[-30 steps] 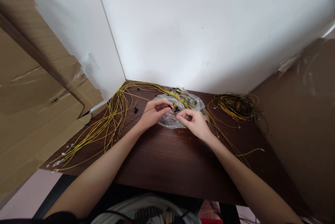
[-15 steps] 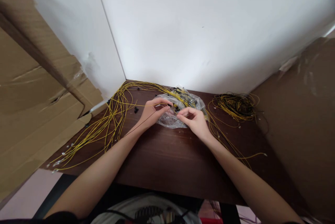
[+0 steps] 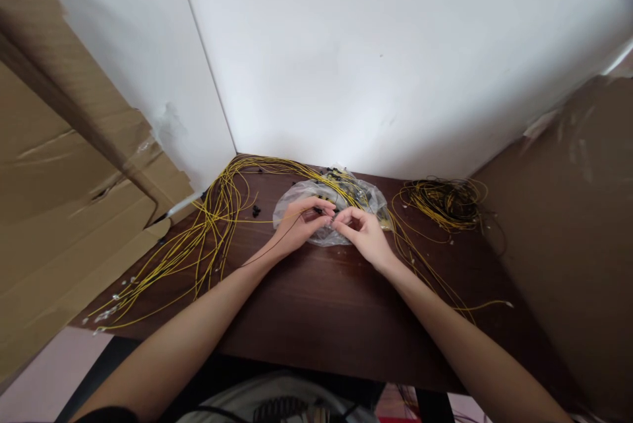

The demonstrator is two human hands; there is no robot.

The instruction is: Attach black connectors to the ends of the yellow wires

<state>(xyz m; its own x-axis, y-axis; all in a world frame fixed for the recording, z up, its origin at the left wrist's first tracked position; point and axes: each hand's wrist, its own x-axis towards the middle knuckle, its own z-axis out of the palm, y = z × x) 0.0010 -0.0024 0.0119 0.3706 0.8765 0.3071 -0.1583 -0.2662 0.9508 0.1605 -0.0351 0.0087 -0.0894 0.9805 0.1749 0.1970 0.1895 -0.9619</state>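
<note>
The left hand [image 3: 293,228] moved right — its fingertips nearly met the right hand's [image 3: 368,235], both pinched on thin wires [image 3: 254,221].

- We bring our left hand [image 3: 301,220] and right hand [image 3: 360,228] together over a clear plastic bag [image 3: 289,196], fingertips nearly meeting.
- We have thin wires at our left hand, one yellow, one dark, trailing off to the left; what sits between our fingertips is too small to tell.
- On the dark brown surface [image 3: 306,317], we see loose yellow wires [image 3: 212,219] fanned out on the left.
- We see a coiled yellow-and-black bundle [image 3: 442,202] on the right.
- Small black pieces [image 3: 256,211] lie left of our bag.
- White panels [image 3: 346,67] stand behind, cardboard [image 3: 64,192] at our left.
</note>
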